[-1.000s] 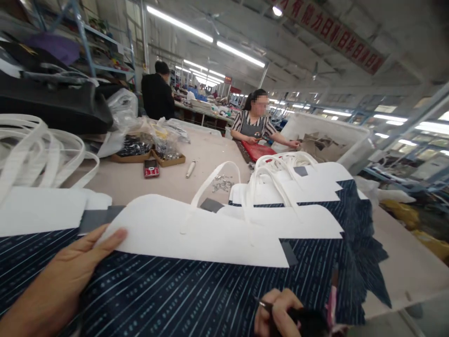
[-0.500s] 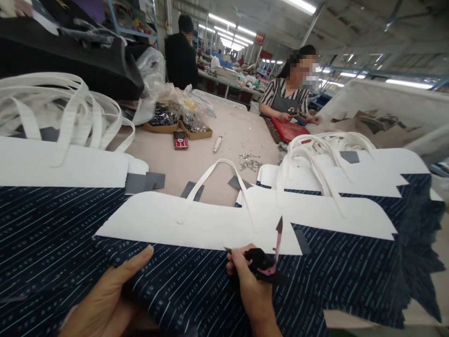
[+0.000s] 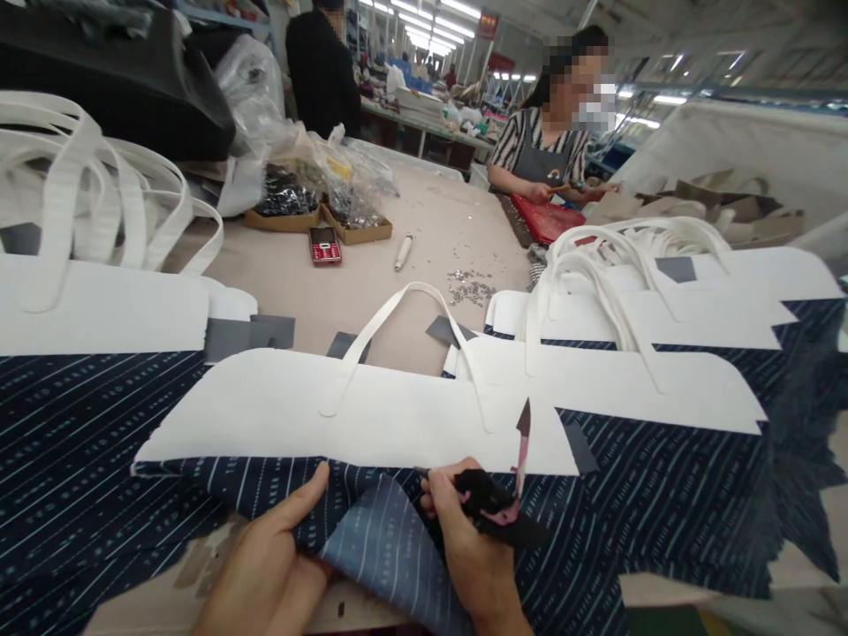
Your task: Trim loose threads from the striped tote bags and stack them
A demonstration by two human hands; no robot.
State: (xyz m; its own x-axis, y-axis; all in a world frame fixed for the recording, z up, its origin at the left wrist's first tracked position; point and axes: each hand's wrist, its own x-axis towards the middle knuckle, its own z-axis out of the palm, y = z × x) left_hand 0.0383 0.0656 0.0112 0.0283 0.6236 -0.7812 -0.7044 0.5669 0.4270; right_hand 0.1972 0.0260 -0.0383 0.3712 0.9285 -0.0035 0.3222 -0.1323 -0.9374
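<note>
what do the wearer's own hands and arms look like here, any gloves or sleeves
Both are bare. The left hand has no glove, ring or watch that shows, and its forearm runs out of the bottom edge with no sleeve in view. The right hand is likewise ungloved, with a bare wrist and forearm and no band or jewellery visible. Short, plain fingernails show on the left thumb.

the bag panel [image 3: 371, 415] was white on top and navy with pale stripes below, its folded-up corner [image 3: 388, 539] a lighter blue. the snips [image 3: 503, 495] were black with pink, the phone [image 3: 324, 245] red, the table [image 3: 371, 283] beige.
</note>
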